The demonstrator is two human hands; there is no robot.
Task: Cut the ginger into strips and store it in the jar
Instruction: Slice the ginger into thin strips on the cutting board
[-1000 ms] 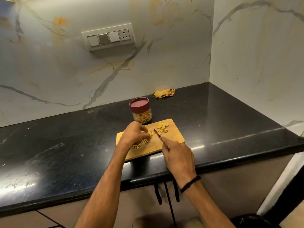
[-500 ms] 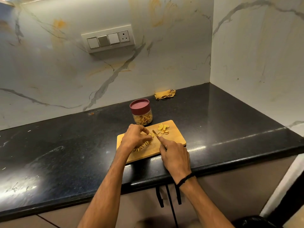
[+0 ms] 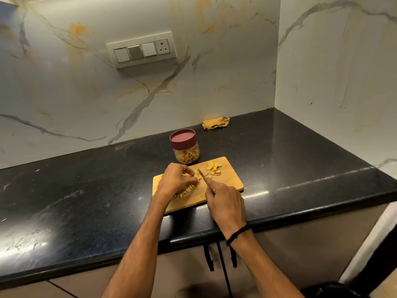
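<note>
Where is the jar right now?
Head view, centre: the jar stands on the black counter just behind the cutting board's far edge, lid on. The yellow cloth lies farther back to its right, against the wall.

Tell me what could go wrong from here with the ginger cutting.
1. The left hand pinches the ginger piece right beside the knife held by the right hand; a slip might nick a fingertip.
2. The cutting board lies near the front edge of the countertop; a hard push might slide it off.
3. The jar has its lid on, so strips cannot go in yet.
</note>
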